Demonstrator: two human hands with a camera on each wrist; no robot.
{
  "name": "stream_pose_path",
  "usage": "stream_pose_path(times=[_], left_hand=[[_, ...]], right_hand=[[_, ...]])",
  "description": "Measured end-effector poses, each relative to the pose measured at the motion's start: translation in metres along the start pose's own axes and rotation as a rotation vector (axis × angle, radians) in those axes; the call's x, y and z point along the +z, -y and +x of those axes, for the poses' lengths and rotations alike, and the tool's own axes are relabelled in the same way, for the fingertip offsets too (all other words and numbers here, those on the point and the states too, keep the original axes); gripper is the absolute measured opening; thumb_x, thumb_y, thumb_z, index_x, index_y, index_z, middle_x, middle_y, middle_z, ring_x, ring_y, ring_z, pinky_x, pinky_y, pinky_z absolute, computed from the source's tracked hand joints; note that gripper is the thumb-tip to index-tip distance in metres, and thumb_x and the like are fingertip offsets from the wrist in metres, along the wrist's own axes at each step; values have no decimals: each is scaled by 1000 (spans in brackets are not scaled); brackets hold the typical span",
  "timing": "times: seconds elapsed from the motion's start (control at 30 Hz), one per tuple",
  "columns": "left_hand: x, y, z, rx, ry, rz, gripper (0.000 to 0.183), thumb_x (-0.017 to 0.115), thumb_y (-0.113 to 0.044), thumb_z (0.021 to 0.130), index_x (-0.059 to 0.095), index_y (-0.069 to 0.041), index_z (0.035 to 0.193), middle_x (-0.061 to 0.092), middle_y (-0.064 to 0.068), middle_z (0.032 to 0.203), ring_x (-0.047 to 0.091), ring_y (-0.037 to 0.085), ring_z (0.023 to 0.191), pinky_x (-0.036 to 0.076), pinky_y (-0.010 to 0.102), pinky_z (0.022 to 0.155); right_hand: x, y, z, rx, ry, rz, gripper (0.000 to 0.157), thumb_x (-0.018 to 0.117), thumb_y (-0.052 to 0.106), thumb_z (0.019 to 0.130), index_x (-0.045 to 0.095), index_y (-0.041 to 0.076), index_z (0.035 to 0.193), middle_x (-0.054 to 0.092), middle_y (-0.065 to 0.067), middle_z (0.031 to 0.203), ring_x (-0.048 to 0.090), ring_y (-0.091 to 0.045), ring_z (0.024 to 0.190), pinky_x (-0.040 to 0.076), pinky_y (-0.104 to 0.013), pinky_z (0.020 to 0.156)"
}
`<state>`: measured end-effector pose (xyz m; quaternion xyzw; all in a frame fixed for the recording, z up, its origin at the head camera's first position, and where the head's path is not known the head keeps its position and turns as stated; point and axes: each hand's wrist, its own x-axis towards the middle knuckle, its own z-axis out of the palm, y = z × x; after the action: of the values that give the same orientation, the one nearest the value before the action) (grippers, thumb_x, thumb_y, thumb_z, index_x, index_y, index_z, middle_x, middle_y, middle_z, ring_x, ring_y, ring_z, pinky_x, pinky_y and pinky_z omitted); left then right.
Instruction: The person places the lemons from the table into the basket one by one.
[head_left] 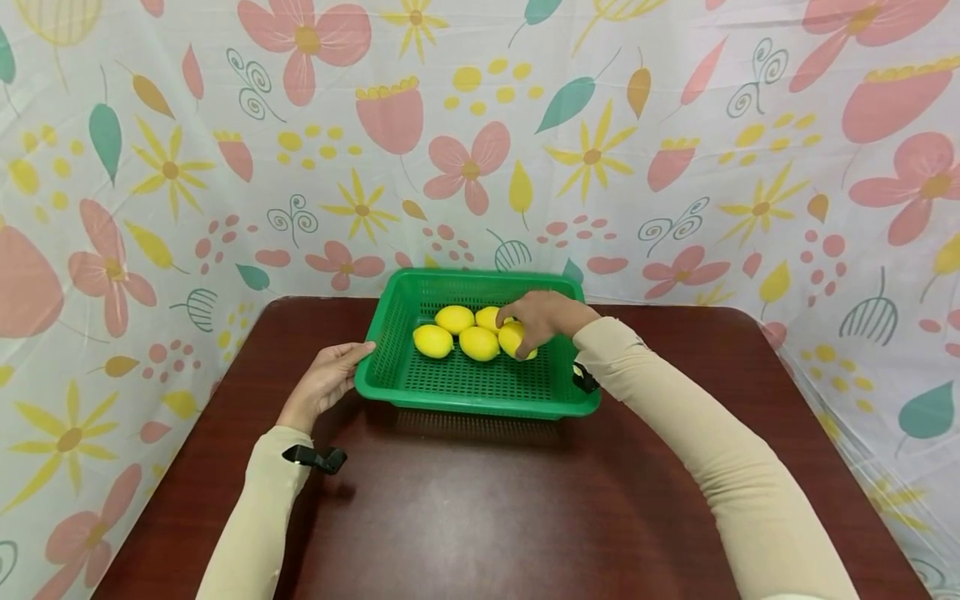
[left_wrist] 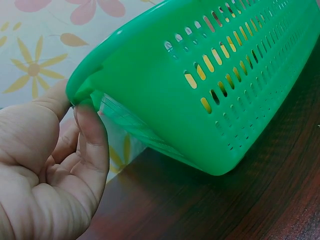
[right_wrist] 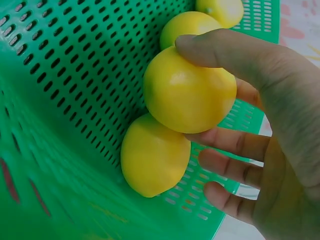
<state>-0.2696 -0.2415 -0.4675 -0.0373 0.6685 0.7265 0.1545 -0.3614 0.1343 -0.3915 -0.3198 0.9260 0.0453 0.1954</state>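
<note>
A green plastic basket (head_left: 480, 406) with slotted sides sits toward the far edge of the table, and several yellow lemons (head_left: 432, 342) lie inside it. At its left end, my left hand (head_left: 326, 377) pinches the rim between thumb and fingers; the left wrist view shows the thumb on the lip (left_wrist: 80, 75). Over the basket's right half, my right hand (head_left: 551, 315) grips one lemon (right_wrist: 190, 90), thumb on one side and fingers on the other. A second lemon (right_wrist: 155, 156) lies right beside the gripped one, and more show behind it.
The dark reddish-brown table (head_left: 450, 517) extends in front of the basket and to both sides. A white curtain (head_left: 480, 117) printed with flowers and leaves hangs behind and around it. Black straps (head_left: 315, 458) circle the sleeves near the wrists.
</note>
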Motion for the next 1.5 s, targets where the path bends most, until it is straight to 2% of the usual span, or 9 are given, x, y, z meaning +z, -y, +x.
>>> stream_pose_path(times=[0.17, 0.33, 0.53, 0.73, 0.83, 0.97, 1.17, 1.37, 1.5], left_hand=[[1, 1, 0, 7, -7, 5, 51, 68, -34, 101, 59, 6, 130, 68, -3, 90, 69, 6, 80, 60, 23, 73], [1, 2, -1, 5, -2, 0, 48, 67, -34, 102, 59, 5, 129, 69, -3, 91, 70, 6, 81, 60, 23, 73], [1, 2, -2, 8, -13, -5, 47, 68, -34, 101, 61, 4, 127, 70, -3, 92, 70, 6, 81, 60, 23, 73], [-1, 4, -4, 9, -13, -17, 44, 67, -35, 101, 63, 2, 126, 70, -2, 94, 70, 7, 83, 60, 24, 74], [0, 5, -4, 15, -5, -23, 46, 65, -35, 103, 61, 4, 127, 70, -1, 93, 70, 9, 83, 60, 24, 74], [1, 7, -1, 26, 3, -23, 48, 65, -34, 103, 59, 5, 129, 69, -2, 93, 69, 8, 83, 60, 24, 74], [5, 7, 3, 31, 4, -10, 46, 66, -33, 102, 60, 4, 128, 69, -3, 92, 69, 7, 83, 60, 24, 74], [3, 4, 3, 63, -20, 6, 48, 67, -35, 101, 62, 5, 127, 70, -1, 97, 71, 10, 86, 61, 26, 78], [0, 0, 0, 86, -42, 138, 57, 65, -43, 101, 61, 5, 130, 70, 0, 104, 71, 10, 91, 61, 28, 82]], right_hand=[[2, 3, 1, 7, 17, -46, 67, 81, 47, 84, 56, 31, 144, 61, -6, 133, 58, -27, 113, 53, -46, 89], [2, 6, 0, 18, 43, -57, 71, 80, 51, 85, 52, 32, 148, 52, -9, 149, 50, -34, 132, 51, -52, 99], [-7, 7, -7, -14, -3, 36, 69, 73, 54, 90, 51, 26, 149, 59, -12, 141, 58, -31, 122, 52, -51, 96], [-13, 4, -22, -67, -103, 210, 62, 67, 49, 95, 55, 18, 147, 63, -18, 135, 61, -35, 121, 52, -54, 95], [-10, 3, -31, -103, -170, 249, 59, 68, 44, 97, 56, 14, 145, 64, -18, 132, 60, -38, 122, 52, -56, 97], [2, 1, -46, -103, -293, 266, 49, 69, 35, 98, 61, 11, 140, 67, -17, 128, 62, -37, 118, 53, -54, 95], [22, -1, -77, -64, -485, 262, 39, 73, 24, 96, 67, 6, 130, 69, -16, 122, 65, -33, 109, 56, -50, 89], [36, -2, -109, 1, -640, 267, 36, 73, 25, 97, 70, 5, 126, 70, -14, 117, 65, -32, 105, 56, -51, 86], [47, -8, -129, 58, -712, 293, 34, 68, 29, 100, 70, 5, 125, 69, -15, 120, 63, -35, 110, 53, -55, 89]])
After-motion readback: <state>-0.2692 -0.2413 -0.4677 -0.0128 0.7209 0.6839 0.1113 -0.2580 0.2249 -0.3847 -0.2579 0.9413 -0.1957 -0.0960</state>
